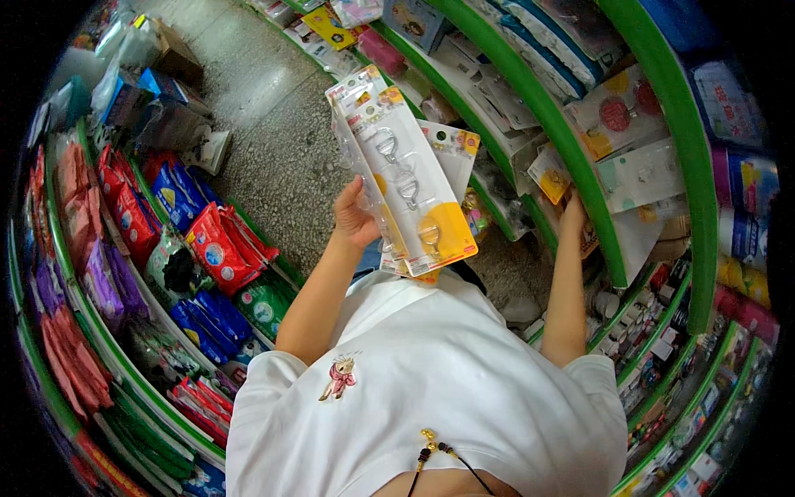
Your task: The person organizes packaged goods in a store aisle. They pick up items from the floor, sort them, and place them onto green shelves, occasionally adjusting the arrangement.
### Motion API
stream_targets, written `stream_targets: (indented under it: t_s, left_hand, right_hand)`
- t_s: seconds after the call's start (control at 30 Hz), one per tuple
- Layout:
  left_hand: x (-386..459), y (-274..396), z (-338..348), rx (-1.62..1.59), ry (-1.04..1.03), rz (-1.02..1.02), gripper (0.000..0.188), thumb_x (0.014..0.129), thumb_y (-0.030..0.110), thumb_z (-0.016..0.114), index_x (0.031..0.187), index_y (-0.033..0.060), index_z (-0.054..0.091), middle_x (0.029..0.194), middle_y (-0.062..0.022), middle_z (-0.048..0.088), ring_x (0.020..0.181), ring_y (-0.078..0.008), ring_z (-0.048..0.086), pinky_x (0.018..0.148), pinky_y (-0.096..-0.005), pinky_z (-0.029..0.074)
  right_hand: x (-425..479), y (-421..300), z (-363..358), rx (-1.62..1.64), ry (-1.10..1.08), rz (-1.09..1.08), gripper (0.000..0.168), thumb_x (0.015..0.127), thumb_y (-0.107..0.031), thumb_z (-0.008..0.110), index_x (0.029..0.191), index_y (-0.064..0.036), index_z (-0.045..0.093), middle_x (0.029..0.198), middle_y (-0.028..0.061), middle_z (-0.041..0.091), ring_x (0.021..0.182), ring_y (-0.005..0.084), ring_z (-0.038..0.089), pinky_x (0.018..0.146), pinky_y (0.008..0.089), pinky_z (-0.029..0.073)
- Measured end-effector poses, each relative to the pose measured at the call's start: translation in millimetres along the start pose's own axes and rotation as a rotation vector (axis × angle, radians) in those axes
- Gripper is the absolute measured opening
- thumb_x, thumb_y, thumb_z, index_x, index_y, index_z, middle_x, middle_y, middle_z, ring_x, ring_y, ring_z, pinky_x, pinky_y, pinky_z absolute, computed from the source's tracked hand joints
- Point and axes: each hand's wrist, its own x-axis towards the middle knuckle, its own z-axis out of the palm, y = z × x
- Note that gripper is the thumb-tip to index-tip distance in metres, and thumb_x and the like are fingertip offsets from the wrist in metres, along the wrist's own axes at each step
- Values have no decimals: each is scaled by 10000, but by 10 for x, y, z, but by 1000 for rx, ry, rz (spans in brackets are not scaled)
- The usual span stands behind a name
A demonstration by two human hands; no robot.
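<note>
My left hand [357, 214] is closed on the left edge of a stack of blister packs. The front pack [407, 180] has a white and yellow card with several clear hook-like pieces under plastic. Behind it, another white card [448, 158] sticks out to the right. On the right, my right hand [572, 214] reaches into a green-edged shelf, its fingers mostly hidden by the shelf's contents. A small white and yellow pack [550, 174] is just above its fingertips.
Curved green shelf edges [596, 205] run close around my right arm. More packs [643, 174] lie on the shelf beyond. On the left, racks hold red bags [227, 248] and blue bags [211, 326]. A cardboard box [175, 53] stands by the speckled floor [279, 149] of the aisle.
</note>
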Motion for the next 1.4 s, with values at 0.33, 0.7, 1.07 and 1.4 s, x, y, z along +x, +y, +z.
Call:
stream_targets:
  t_s: [0.33,0.7,1.07,1.4]
  left_hand:
    - [216,140,212,268,177,-54,372,716,289,595,1011,72,528,958,-87,569,926,-249,525,827,-443,412]
    - [457,379,131,380,168,-236,427,689,228,627,1059,70,483,988,-93,555,932,-254,527,834,-442,410]
    - [625,440,154,285,32,-216,365,711,205,618,1037,68,525,1003,-71,570,951,-232,526,870,-397,387]
    - [577,453,162,273,-31,-166,384,735,221,586,1080,78,499,1087,-75,524,1027,-244,471,915,-424,334]
  right_hand:
    - [-1647,-1770,82,425,-731,-160,297,740,-99,601,982,16,472,846,67,549,750,97,522,649,215,424]
    - [-1721,-1940,211,693,-705,205,170,750,-37,577,905,-5,517,810,34,587,699,68,540,623,216,447]
    - [-1061,-1184,-1121,801,107,104,266,769,-59,557,1009,-38,445,925,68,547,821,169,539,711,305,450]
    - [227,-723,-1799,883,109,-21,452,760,-54,564,1159,-57,353,1086,89,461,943,244,487,744,378,450]
